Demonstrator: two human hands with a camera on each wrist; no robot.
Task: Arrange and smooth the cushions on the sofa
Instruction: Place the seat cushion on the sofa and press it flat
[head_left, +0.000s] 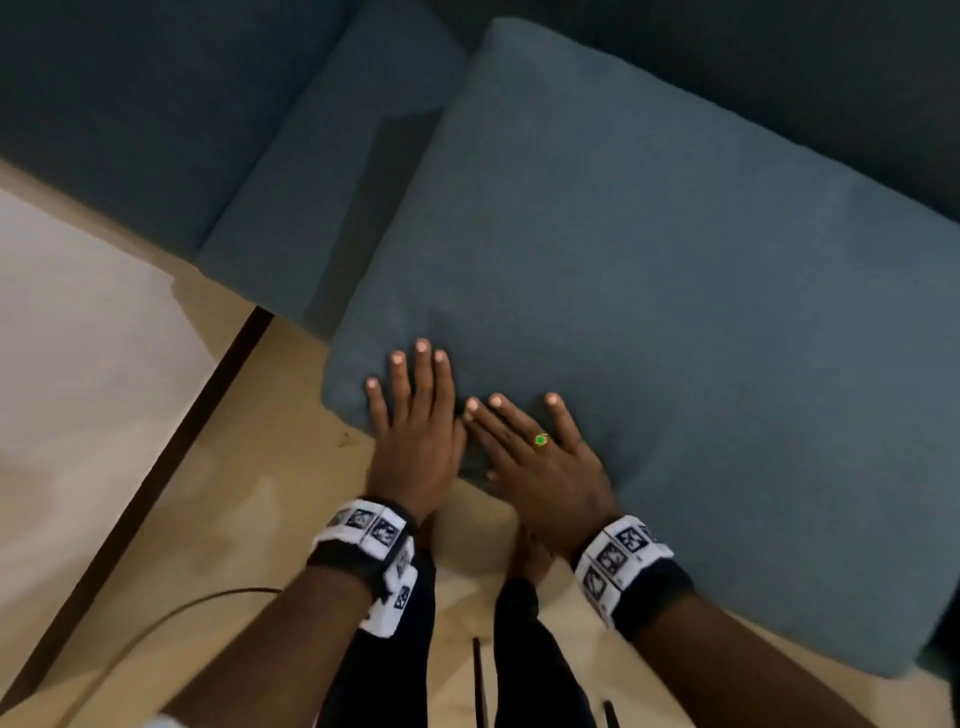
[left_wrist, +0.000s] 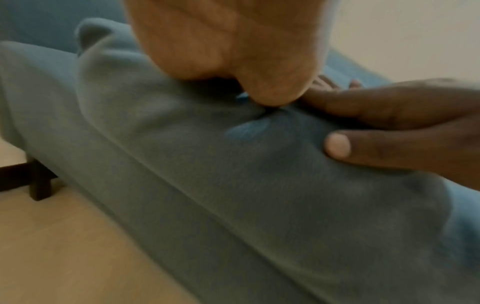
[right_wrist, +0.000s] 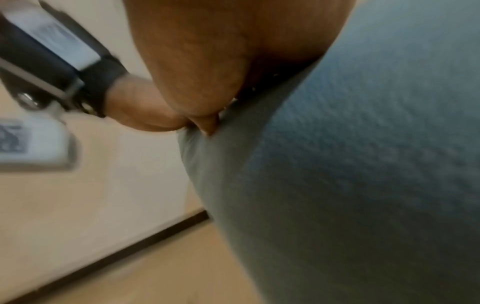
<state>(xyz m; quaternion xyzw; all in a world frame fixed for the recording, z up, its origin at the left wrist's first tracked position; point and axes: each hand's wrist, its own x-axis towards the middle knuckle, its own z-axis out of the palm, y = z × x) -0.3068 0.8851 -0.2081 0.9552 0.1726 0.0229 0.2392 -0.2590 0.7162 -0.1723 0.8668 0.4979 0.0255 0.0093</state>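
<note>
Smoothing is the step in hand, judging by how both palms lie flat on the near corner of the big blue cushion (head_left: 649, 291). That cushion rests on the sofa (head_left: 130, 104), its front edge overhanging toward the floor (head_left: 249, 499), with its far edge up against the dark backrest. Beside it, a second cushion (head_left: 311, 182) lies on the seat, partly tucked under the first.

Left hand (head_left: 415, 441) is spread wide, fingers (head_left: 423, 364) straight and pressed onto the fabric close to the cushion's corner; it grips nothing. Right hand (head_left: 540, 467) lies just beside it, also flat with fingers straight and splayed, a ring (head_left: 541, 440) on one finger. The two hands nearly touch at the index fingers. In the left wrist view, the right thumb (left_wrist: 363, 150) rests on the cushion's side seam, and a small crease in the cloth shows between the two hands. The right wrist view shows only the heel of the palm bearing on the bulging fabric.

Next move, as I judge it, calls for sweeping the palms outward across the top, away from that crease, with steady downward pressure. After that the cushion probably needs a push back so its front edge sits square with the seat, since it appears skewed against its neighbour.
</note>
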